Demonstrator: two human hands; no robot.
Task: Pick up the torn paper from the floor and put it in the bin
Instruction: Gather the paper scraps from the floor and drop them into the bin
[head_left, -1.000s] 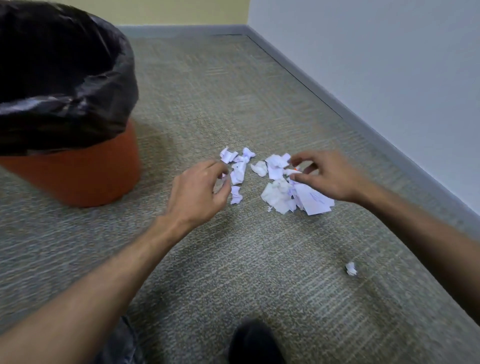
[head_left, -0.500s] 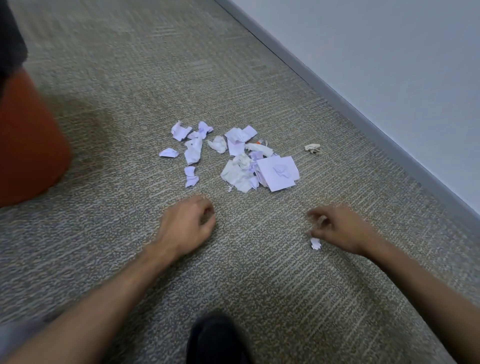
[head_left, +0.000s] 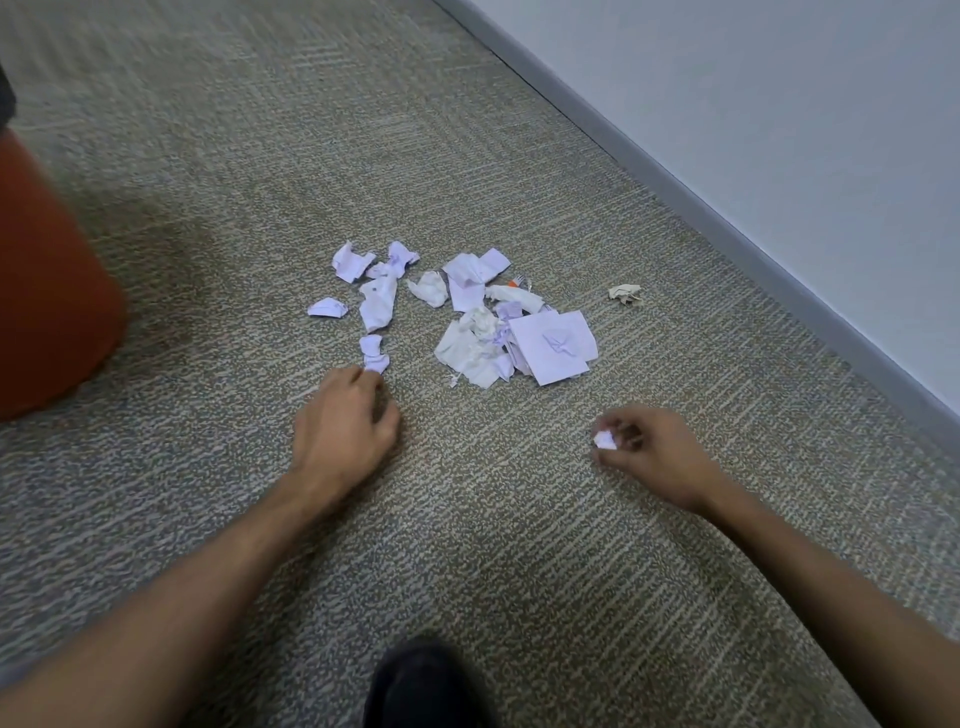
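Note:
Several torn white paper scraps (head_left: 467, 312) lie in a loose pile on the grey carpet, a larger flat square piece (head_left: 556, 345) at its right side. One crumpled scrap (head_left: 626, 293) lies apart, nearer the wall. My right hand (head_left: 649, 452) is just above the carpet, below and right of the pile, its fingertips pinched on a small paper scrap (head_left: 605, 440). My left hand (head_left: 345, 421) rests fingers curled just below the pile's left part, its fingertips at a small scrap (head_left: 375, 353). The orange bin (head_left: 52, 291) stands at the left edge, mostly cut off.
A white wall with a grey baseboard (head_left: 727, 218) runs diagonally along the right. My dark shoe (head_left: 426, 686) shows at the bottom centre. The carpet (head_left: 260, 130) stretches away beyond the pile.
Both hands drew back from the pile toward me; the right hand took hold of the stray scrap and lifted it off the carpet. The camera tipped down, so the bin slid out left.

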